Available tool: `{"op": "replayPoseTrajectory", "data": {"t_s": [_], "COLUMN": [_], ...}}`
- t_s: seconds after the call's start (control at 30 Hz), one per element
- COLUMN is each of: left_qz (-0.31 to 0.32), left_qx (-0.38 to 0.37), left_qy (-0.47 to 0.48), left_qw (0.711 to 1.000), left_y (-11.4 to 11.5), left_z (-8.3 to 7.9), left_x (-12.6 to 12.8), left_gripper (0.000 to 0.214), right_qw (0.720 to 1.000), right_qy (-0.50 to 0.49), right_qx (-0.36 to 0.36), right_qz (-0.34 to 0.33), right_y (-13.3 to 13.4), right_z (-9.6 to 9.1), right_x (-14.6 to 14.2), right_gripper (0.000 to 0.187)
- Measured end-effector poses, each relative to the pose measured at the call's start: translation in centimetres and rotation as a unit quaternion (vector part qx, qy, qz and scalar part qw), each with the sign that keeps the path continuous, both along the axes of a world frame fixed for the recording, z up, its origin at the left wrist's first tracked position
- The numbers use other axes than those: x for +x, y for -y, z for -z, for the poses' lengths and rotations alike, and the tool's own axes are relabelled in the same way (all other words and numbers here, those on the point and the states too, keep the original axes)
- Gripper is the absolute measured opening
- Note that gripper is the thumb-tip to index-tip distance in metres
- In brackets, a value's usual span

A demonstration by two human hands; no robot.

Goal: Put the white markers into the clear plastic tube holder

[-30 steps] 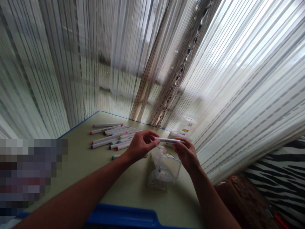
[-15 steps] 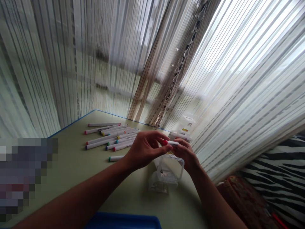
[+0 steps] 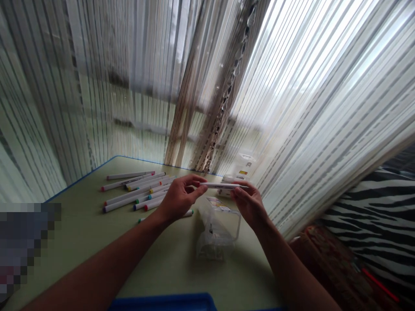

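A white marker (image 3: 220, 185) lies level in the air between my two hands. My left hand (image 3: 181, 194) pinches its red end, and the fingers of my right hand (image 3: 249, 201) close on the other end. Just below sits a clear plastic case (image 3: 223, 226), open-mouthed, on the table. To the left of my left hand several white markers with coloured ends (image 3: 129, 196) are spread in a loose pile. One green-ended marker (image 3: 189, 213) lies partly hidden under my left wrist.
Behind my right hand stands another clear plastic container (image 3: 248, 166) with a label. A blue tray edge (image 3: 162, 301) shows at the table's near side. Striped curtains (image 3: 145, 86) hang along the far edge. Zebra-patterned cloth (image 3: 369, 220) is at the right.
My hands have drawn apart, so more of the marker shows between them. The whole view has shifted slightly, with the objects appearing further left.
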State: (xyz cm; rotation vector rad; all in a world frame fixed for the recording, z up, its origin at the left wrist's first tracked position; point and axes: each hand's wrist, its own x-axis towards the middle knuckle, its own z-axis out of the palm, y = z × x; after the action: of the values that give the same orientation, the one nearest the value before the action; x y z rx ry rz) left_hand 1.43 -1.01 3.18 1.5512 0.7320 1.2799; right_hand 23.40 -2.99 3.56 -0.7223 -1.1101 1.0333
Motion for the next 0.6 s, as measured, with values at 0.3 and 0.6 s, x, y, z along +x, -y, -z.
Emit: {"op": "replayPoseTrajectory", "data": {"t_s": [0.3, 0.6], "left_qz": [-0.018, -0.020], "left_qx": [-0.002, -0.012], "left_qy": [-0.016, -0.014], "left_qw": [1.000, 1.000], "left_y": [-1.1, -0.7], "left_z": [1.3, 0.8], "left_x": [0.3, 0.3], "left_gripper": [0.036, 0.038], "right_qw": [0.999, 0.998], "right_qy": [0.038, 0.058], "right_qx": [0.013, 0.021], "right_qz": [0.010, 0.017], "right_y": [0.2, 0.4], "right_z": [0.3, 0.2], "right_x": [-0.3, -0.3], "right_gripper": [0.027, 0.029]}}
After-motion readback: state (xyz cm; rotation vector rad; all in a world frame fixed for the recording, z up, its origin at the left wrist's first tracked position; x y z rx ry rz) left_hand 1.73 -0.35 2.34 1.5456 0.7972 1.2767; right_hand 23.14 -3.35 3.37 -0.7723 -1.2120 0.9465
